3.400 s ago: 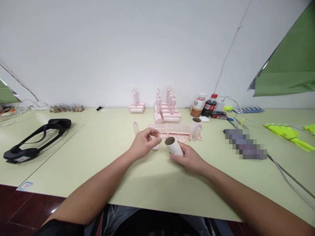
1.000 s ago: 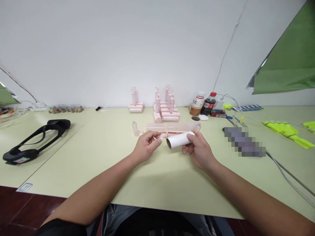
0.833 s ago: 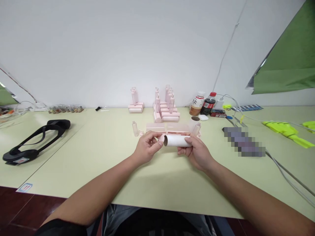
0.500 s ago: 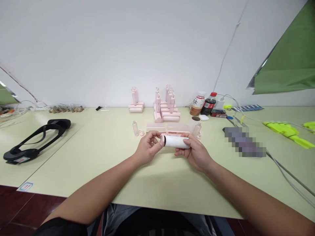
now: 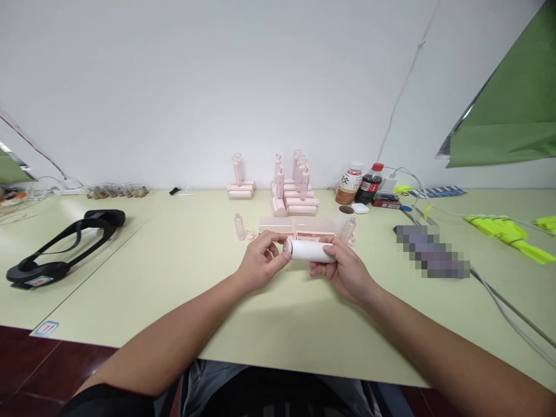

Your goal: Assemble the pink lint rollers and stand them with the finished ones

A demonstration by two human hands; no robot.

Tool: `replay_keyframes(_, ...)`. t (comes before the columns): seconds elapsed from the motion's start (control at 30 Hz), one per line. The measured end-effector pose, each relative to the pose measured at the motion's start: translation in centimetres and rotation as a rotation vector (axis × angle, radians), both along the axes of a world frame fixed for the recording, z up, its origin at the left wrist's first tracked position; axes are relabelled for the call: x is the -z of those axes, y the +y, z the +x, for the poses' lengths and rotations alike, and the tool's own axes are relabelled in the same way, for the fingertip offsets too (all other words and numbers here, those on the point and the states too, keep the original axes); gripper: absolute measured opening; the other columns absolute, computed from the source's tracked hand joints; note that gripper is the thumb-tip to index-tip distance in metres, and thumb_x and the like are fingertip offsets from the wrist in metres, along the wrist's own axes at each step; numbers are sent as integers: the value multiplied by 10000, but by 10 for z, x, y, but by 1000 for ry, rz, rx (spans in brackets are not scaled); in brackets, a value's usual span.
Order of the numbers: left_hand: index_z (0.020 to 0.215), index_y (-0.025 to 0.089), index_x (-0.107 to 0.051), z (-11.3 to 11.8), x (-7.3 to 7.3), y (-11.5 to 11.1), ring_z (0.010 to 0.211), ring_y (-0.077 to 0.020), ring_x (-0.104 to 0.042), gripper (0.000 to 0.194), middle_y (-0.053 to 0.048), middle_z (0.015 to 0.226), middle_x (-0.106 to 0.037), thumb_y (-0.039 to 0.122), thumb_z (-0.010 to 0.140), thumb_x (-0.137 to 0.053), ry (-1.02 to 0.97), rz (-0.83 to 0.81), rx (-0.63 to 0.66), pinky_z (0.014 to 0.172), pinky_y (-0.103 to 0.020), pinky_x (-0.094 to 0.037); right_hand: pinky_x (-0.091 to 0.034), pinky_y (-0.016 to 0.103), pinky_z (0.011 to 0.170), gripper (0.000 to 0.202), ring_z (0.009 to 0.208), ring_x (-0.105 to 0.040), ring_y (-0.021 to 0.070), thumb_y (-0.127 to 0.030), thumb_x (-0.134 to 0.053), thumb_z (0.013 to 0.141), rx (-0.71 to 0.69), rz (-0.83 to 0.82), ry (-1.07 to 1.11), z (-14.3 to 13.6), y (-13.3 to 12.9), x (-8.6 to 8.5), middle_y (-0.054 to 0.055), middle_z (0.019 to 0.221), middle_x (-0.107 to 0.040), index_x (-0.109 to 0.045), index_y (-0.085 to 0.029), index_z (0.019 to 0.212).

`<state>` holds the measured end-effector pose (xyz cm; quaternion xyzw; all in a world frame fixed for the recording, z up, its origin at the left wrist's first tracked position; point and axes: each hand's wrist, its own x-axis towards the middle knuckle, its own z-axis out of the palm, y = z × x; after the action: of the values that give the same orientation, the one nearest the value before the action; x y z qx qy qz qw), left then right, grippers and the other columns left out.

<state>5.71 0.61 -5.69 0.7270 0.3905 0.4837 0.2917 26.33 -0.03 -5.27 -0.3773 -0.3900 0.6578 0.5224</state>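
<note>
My right hand (image 5: 345,266) is wrapped around the right part of a white paper-like roll (image 5: 309,251), held level just above the table. At its left end sits a pink end piece (image 5: 287,247), pinched between the thumb and fingers of my left hand (image 5: 263,262). A thin dark line shows between the piece and the roll. Just behind my hands lie two pink, partly clear cases (image 5: 276,225). To their left stands a small clear pink bottle (image 5: 239,227) beside a small pink part (image 5: 250,234). Another clear pink bottle (image 5: 348,229) leans at the right.
Pink roller sets with upright handles (image 5: 296,194) stand by the wall. Right of them are a white-capped bottle (image 5: 348,184), a cola bottle (image 5: 370,183) and an upright roll (image 5: 346,213). A black headset strap (image 5: 65,249) lies left; a blurred-out item (image 5: 430,251) and cables lie right.
The pink end piece has moved closer into the roll, and the dark gap between them has narrowed. My left fingers have shifted slightly right with it.
</note>
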Motion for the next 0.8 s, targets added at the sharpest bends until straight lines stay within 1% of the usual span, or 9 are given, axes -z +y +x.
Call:
replay_keyframes(0.1, 1058, 201, -635, 0, 0, -1, 671, -94, -539, 262, -44, 979, -609, 305, 817, -628, -5, 17, 24, 563, -221, -463, -571, 305, 539, 236, 606, -615, 150, -298, -634, 763, 5, 2, -1, 0, 0, 0, -2, 734, -620, -487, -207, 924)
replay_keyframes(0.27, 1041, 195, -634, -1, 1, -1, 671, -94, -539, 263, -44, 962, -601, 302, 801, -642, 1, 38, 4, 561, -220, -464, -568, 298, 518, 218, 603, -615, 150, -280, -626, 767, -2, -12, -26, 1, 0, 0, 1, 755, -617, -494, -210, 926)
replay_keyframes(0.43, 1067, 204, -621, -2, 2, 1, 672, -89, -534, 275, -44, 977, -590, 318, 818, -639, 11, 42, 29, 574, -222, -474, -571, 292, 521, 184, 601, -612, 150, -271, -614, 795, -16, -17, -3, 1, 0, 0, 6, 749, -619, -506, -207, 929)
replay_keyframes(0.47, 1097, 209, -608, -2, 2, 1, 690, -92, -537, 305, -50, 1009, -580, 332, 820, -643, 14, 46, 31, 575, -220, -475, -572, 292, 521, 174, 598, -612, 150, -269, -607, 803, -15, -25, 7, 1, 0, 0, 10, 747, -621, -511, -205, 934)
replay_keyframes(0.53, 1199, 223, -552, -2, 3, 0, 750, -106, -547, 433, -77, 1117, -536, 369, 808, -665, 9, 46, 21, 562, -213, -477, -571, 288, 514, 152, 589, -610, 152, -261, -587, 818, -3, -50, 26, 1, 1, 0, 18, 737, -623, -527, -199, 943)
replay_keyframes(0.63, 1347, 248, -410, -1, 3, -3, 860, -136, -547, 648, -122, 1272, -414, 402, 782, -686, -28, 62, -35, 547, -205, -483, -563, 276, 499, 141, 574, -606, 151, -245, -554, 834, 34, -89, 62, 1, 3, -1, 31, 737, -629, -557, -184, 961)
replay_keyframes(0.73, 1404, 267, -318, 2, 3, -8, 924, -156, -533, 719, -131, 1326, -351, 388, 785, -664, -55, 143, -127, 574, -219, -495, -553, 259, 490, 160, 557, -596, 142, -222, -539, 835, 71, -111, 104, 0, 5, -3, 31, 734, -628, -584, -169, 979)
replay_keyframes(0.77, 1408, 268, -317, 3, 3, -10, 929, -162, -532, 715, -132, 1327, -359, 377, 787, -656, -34, 164, -126, 574, -223, -493, -550, 254, 487, 166, 553, -593, 139, -219, -535, 837, 77, -115, 112, 0, 5, -3, 31, 728, -627, -591, -165, 983)
replay_keyframes(0.8, 1410, 267, -330, 4, 3, -12, 925, -165, -536, 706, -134, 1329, -375, 365, 790, -652, 11, 170, -89, 570, -227, -490, -546, 249, 484, 170, 550, -592, 138, -218, -529, 840, 81, -118, 117, 0, 5, -3, 30, 722, -627, -595, -162, 986)
